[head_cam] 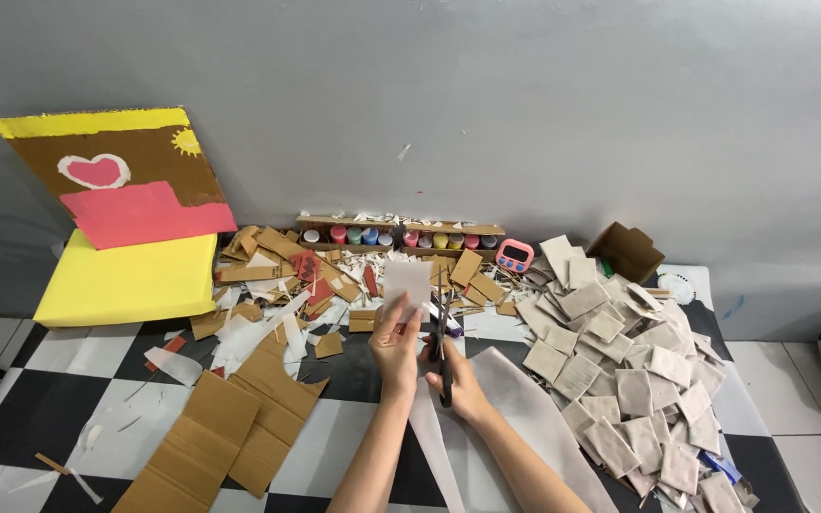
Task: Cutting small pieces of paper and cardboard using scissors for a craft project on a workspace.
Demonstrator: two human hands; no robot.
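Left hand point(396, 347) is pinching a small white paper square point(408, 282) by its bottom edge, held up around the middle of the frame. Right hand point(458, 380) is closed through the handles of black scissors point(443, 356), blades pointing up at the square's right side; can't tell how far the blades are open. Looks like the trimming step to me, so the next snip needs the edge lined up straight. To the right sits a big pile of cut squares point(620, 380); corrugated cardboard sheets point(230, 427) lie lower left, paint pots point(401, 237) along the wall, and a painted board point(121, 176) upper left.
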